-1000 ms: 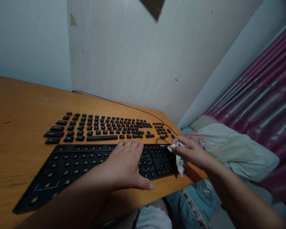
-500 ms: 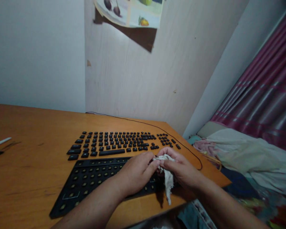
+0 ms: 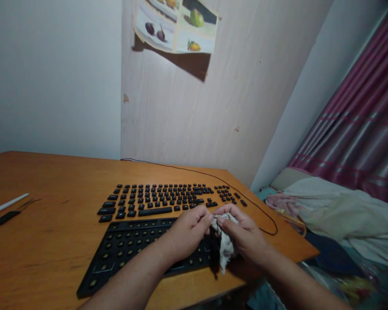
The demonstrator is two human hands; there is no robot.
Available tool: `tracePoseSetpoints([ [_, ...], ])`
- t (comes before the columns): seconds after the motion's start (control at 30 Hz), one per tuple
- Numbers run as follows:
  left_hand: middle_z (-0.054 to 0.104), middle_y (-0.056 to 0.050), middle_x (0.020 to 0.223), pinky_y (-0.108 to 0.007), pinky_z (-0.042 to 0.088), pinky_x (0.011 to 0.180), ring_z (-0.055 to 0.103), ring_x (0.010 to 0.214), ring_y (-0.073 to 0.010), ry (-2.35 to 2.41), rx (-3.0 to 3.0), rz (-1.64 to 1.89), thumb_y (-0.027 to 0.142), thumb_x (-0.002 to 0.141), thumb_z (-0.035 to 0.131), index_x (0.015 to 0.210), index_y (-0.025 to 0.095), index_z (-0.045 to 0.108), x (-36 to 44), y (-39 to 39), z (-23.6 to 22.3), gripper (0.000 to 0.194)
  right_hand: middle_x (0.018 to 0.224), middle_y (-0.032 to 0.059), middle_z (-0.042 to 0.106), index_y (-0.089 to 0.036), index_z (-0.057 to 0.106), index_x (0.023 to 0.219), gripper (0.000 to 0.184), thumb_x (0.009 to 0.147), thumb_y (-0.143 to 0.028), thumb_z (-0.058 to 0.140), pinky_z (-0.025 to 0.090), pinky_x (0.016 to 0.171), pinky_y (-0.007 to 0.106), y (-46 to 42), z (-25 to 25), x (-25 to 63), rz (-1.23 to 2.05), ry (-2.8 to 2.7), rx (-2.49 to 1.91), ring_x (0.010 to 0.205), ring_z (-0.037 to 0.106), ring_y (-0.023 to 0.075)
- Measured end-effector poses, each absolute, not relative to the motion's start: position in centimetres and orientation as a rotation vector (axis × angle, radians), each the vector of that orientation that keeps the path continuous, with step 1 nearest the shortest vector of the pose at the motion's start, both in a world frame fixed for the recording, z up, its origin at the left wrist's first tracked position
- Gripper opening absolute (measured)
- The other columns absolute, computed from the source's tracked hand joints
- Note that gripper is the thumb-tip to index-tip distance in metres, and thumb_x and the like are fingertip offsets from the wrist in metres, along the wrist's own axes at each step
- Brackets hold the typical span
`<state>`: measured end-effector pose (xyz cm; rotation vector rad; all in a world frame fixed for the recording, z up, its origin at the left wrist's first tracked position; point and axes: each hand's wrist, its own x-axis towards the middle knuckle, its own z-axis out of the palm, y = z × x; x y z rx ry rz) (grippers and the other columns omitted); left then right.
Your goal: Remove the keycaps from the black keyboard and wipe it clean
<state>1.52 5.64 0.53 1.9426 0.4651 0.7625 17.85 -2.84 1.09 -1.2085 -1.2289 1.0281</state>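
Observation:
My right hand (image 3: 244, 230) is closed round a crumpled, frayed whitish cloth (image 3: 226, 247), whose loose end hangs over the near side. Against the cloth's left edge, the thumb and fingers of my left hand (image 3: 190, 230) are pinched together; whatever lies between them is hidden. Both hands are above the right part of a black keyboard base (image 3: 129, 245), which has its keycaps off and its round key posts bare. Behind the base, loose black keycaps (image 3: 161, 196) lie in rows in keyboard order, with the long space bar (image 3: 155, 211) in the front row.
The wooden desk (image 3: 61, 237) carries a thin black cable (image 3: 245, 193) curving round the keycaps' right side. Far left lie a white stick (image 3: 8, 204) and a dark, flat piece (image 3: 4, 218). Beyond the desk's right edge is rumpled bedding (image 3: 339, 206).
The view has tilted up slightly, so the desk sits lower in the picture. My hands stay together at the cloth, and its hanging end has shifted a little.

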Motion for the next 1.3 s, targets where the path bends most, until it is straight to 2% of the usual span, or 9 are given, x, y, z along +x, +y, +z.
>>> tracePoseSetpoints([
  [0.13,0.052,0.003,0.066,-0.024,0.036,0.060,0.047,0.063,-0.0132,0.502,1.825,0.779,0.049,0.094,0.040,0.074,0.019,0.051,1.5,5.9,0.4,0.038,0.079,0.0005,0.064,-0.023,0.053,0.088,0.024,0.088,-0.046,0.059,0.045,0.059,0.026,-2.4,0.4,17.4,0.915,-1.218,-1.235,0.064,0.057,0.0148],
  [0.23,0.047,0.004,0.062,-0.024,0.034,0.058,0.042,0.059,-0.0122,0.567,1.728,0.810,0.051,0.093,0.041,0.071,0.020,0.047,1.5,6.0,0.4,0.039,0.092,0.0033,0.065,-0.024,0.058,0.092,0.014,0.091,-0.038,0.054,0.048,0.071,0.031,-2.7,0.4,17.4,0.575,-1.438,-1.324,0.081,0.060,0.0190],
  [0.33,0.044,0.004,0.061,-0.024,0.033,0.058,0.040,0.058,-0.0119,0.587,1.708,0.822,0.051,0.092,0.041,0.067,0.019,0.046,1.5,5.9,0.4,0.041,0.101,0.0060,0.064,-0.027,0.063,0.103,0.019,0.094,-0.030,0.046,0.046,0.085,0.035,-3.1,0.8,17.4,0.231,-1.753,-1.342,0.095,0.059,0.0218],
  [0.53,0.046,0.004,0.065,-0.024,0.033,0.059,0.042,0.062,-0.0120,0.545,1.670,0.833,0.047,0.091,0.045,0.070,0.019,0.048,1.7,5.6,0.3,0.035,0.105,0.0076,0.064,-0.026,0.057,0.120,0.035,0.087,-0.035,0.062,0.047,0.080,0.034,-3.2,0.8,17.2,0.013,-1.859,-1.502,0.093,0.059,0.0230],
  [0.67,0.044,0.005,0.059,-0.024,0.032,0.058,0.040,0.058,-0.0111,0.586,1.673,0.825,0.043,0.092,0.043,0.065,0.019,0.045,1.7,5.5,0.0,0.036,0.093,0.0060,0.063,-0.025,0.062,0.113,0.024,0.090,-0.026,0.054,0.044,0.075,0.033,-3.1,0.9,17.1,-0.062,-1.973,-1.482,0.084,0.058,0.0205],
  [0.83,0.050,0.003,0.063,-0.024,0.036,0.060,0.046,0.060,-0.0123,0.597,1.807,0.853,0.042,0.096,0.038,0.071,0.019,0.051,1.5,5.8,0.2,0.036,0.074,0.0011,0.059,-0.021,0.065,0.087,0.016,0.090,-0.032,0.055,0.040,0.062,0.026,-2.8,1.4,17.3,0.472,-1.696,-1.469,0.067,0.054,0.0149],
  [1.0,0.063,-0.002,0.098,-0.028,0.042,0.081,0.057,0.091,-0.0163,0.446,2.143,1.007,0.033,0.097,0.043,0.108,0.021,0.060,1.1,5.5,0.9,0.023,0.064,-0.0042,0.052,-0.017,0.058,0.081,0.022,0.082,-0.037,0.067,0.032,0.050,0.021,-2.4,1.3,17.5,1.123,-1.126,-1.326,0.053,0.042,0.0083],
  [1.2,0.060,-0.005,0.087,-0.030,0.042,0.077,0.054,0.086,-0.0181,0.439,2.554,0.970,0.031,0.101,0.034,0.091,0.018,0.061,0.9,5.1,0.7,0.031,0.062,-0.0030,0.053,-0.012,0.060,0.076,0.017,0.074,-0.023,0.073,0.033,0.049,0.016,-2.8,1.6,17.4,1.412,-0.917,-1.118,0.052,0.044,0.0054],
  [1.3,0.060,-0.005,0.092,-0.031,0.042,0.078,0.053,0.088,-0.0187,0.452,2.629,0.959,0.032,0.102,0.032,0.099,0.018,0.058,0.7,4.9,0.7,0.030,0.061,-0.0012,0.058,-0.013,0.061,0.082,0.015,0.076,-0.024,0.071,0.033,0.044,0.015,-3.0,2.0,17.7,1.499,-0.802,-1.090,0.046,0.046,0.0050],
])
